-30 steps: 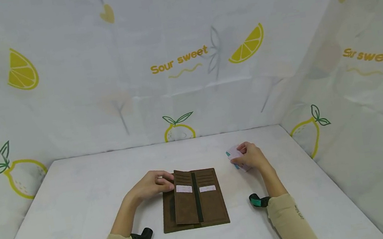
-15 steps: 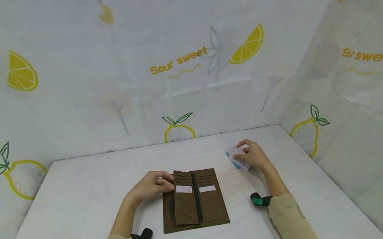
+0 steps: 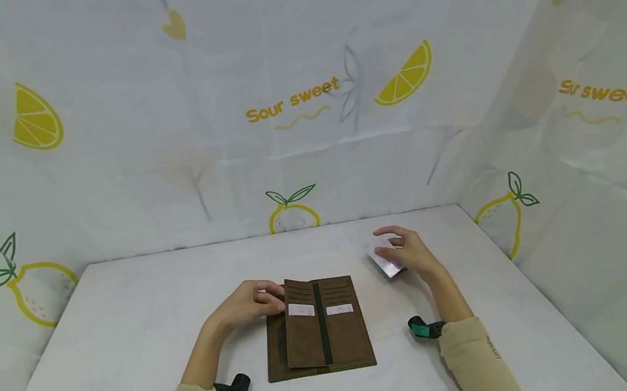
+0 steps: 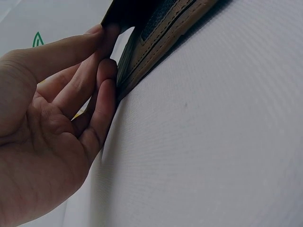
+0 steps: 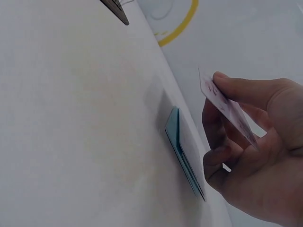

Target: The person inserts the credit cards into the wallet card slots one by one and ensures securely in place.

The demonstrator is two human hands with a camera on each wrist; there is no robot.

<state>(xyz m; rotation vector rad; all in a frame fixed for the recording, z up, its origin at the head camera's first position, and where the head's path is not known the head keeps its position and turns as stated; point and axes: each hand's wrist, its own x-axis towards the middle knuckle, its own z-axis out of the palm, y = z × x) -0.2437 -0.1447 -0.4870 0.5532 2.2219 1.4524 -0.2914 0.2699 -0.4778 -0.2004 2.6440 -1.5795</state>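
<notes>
A long brown wallet (image 3: 351, 336) lies spread open on the table, its inner flap (image 3: 306, 345) lifted a little at the left. My left hand (image 3: 249, 304) pinches that flap's left edge between thumb and fingers; the left wrist view shows the thumb (image 4: 71, 52) on it. White cards (image 3: 339, 309) show in slots on both halves. Right of the wallet, my right hand (image 3: 414, 253) holds a pale printed card (image 5: 229, 111) between thumb and fingers, raised off the table. Beneath it, a small stack of cards (image 5: 180, 146) with blue-green faces rests on the table, mostly covered in the head view.
The white table (image 3: 154, 296) ends at a white curtain (image 3: 293, 39) printed with lemons, which also hangs along the right side. A dark wrist camera (image 3: 233, 388) sits on the left wrist, another (image 3: 425, 328) on the right.
My right hand has taken the top card and lifted it off the stack, tilting it; its fingers have shifted slightly left and away. The left hand and wallet have stayed put.
</notes>
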